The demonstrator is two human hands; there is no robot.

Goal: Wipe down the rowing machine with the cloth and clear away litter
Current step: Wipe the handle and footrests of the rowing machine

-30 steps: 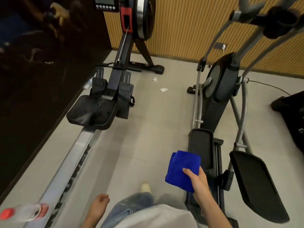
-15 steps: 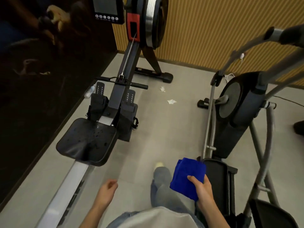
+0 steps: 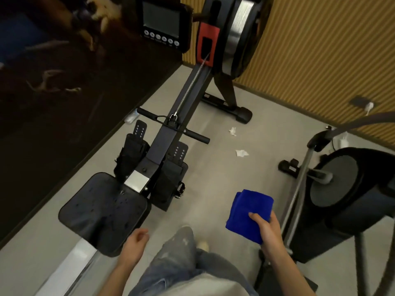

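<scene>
This is a gym or fitness room. A rowing machine [image 3: 162,146] runs along a dark glossy wall [image 3: 53,107], with a padded seat [image 3: 104,212] on a metal rail [image 3: 64,272]. It also has strapped footrests [image 3: 136,154], a pull handle [image 3: 173,124] on a chain and a flywheel housing [image 3: 241,28]. Its small monitor [image 3: 162,20] has a row of buttons. Across a strip of grey floor [image 3: 224,184] stands an elliptical trainer [image 3: 342,199]. The far wall [image 3: 320,50] is clad in ribbed wooden slats, with a socket [image 3: 359,101] near its bottom edge.
</scene>
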